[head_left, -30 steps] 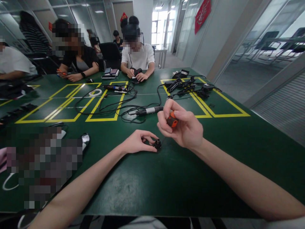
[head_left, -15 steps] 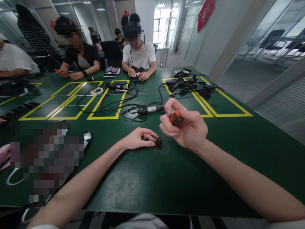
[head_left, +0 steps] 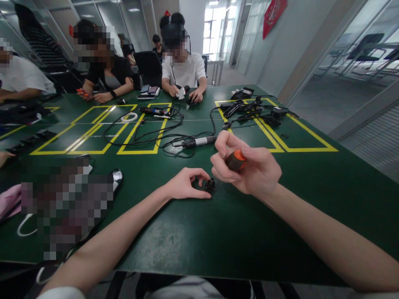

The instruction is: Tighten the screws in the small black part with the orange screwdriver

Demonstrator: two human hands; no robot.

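Black and small, a round part (head_left: pixel 210 185) stands on the green table (head_left: pixel 218 232), pinched at its side by the left hand (head_left: pixel 183 186).

The thumb and forefinger of that hand close on the part, wrist flat on the table. Just above and to the right, the right hand (head_left: pixel 249 168) curls tightly round an orange-and-black screwdriver handle (head_left: pixel 236 160), tilted down towards the part; the tip is hidden. Beyond lie a grey-barrelled tool (head_left: pixel 198 142) and tangled black cables (head_left: pixel 149 133) across yellow tape lines (head_left: pixel 134 131). Other people sit at the far side.
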